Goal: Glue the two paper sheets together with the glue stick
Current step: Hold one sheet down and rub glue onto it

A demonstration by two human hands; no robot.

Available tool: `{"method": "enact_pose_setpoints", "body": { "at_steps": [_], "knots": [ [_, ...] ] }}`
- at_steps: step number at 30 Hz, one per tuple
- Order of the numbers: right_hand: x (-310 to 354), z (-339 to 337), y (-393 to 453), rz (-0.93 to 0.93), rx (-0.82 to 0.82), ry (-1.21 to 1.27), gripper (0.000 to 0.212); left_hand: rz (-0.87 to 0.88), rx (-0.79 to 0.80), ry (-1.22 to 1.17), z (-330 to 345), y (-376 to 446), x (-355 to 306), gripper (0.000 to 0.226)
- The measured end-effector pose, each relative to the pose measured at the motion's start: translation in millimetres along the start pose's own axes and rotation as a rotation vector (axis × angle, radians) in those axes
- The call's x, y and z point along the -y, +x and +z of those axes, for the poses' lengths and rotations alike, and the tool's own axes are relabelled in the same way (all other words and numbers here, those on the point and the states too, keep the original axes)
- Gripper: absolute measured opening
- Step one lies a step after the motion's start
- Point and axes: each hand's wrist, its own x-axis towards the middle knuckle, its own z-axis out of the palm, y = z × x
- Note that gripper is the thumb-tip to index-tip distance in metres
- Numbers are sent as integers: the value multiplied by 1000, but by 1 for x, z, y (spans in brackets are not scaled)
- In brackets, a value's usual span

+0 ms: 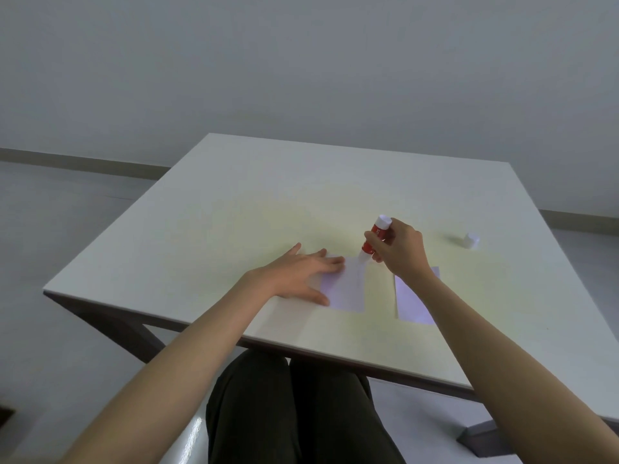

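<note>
Pale paper comes first: two sheets lie toward the near edge of the table (pixel 207 202), my left hand (pixel 298 274) spread flat, gripping nothing, pinning the left sheet (pixel 346 293), while the right sheet (pixel 410 303) waits just beside it under my right wrist. Beyond, my right hand (pixel 398 251) clasps the red glue stick (pixel 373 237), tilted, tip at that sheet's far edge. Farther right stands the white cap (pixel 471 240); pushing too hard could drag or crease the sheet, or smear glue onto the table.

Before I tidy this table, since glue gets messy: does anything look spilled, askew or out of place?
Nothing stands out. The glue stick is in the right hand, tip down on the left sheet, which the left hand pins flat. The second sheet lies flat beside it, and the cap sits apart on the table.
</note>
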Motion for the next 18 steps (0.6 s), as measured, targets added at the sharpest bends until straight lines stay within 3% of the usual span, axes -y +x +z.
{"method": "enact_pose_setpoints", "body": {
  "at_steps": [4, 7, 15, 18],
  "knots": [
    [5, -8, -13, -15, -89, 168, 17, -24, -18, -36, 2, 1, 1, 80],
    [12, 1, -36, -57, -5, 270, 16, -45, -33, -117, 6, 1, 5, 89],
    [27, 28, -53, -120, 140, 173, 19, -22, -58, -168, 10, 3, 8, 79],
    [27, 27, -52, -131, 141, 115, 17, -28, -55, -166, 11, 4, 9, 86]
  ]
}}
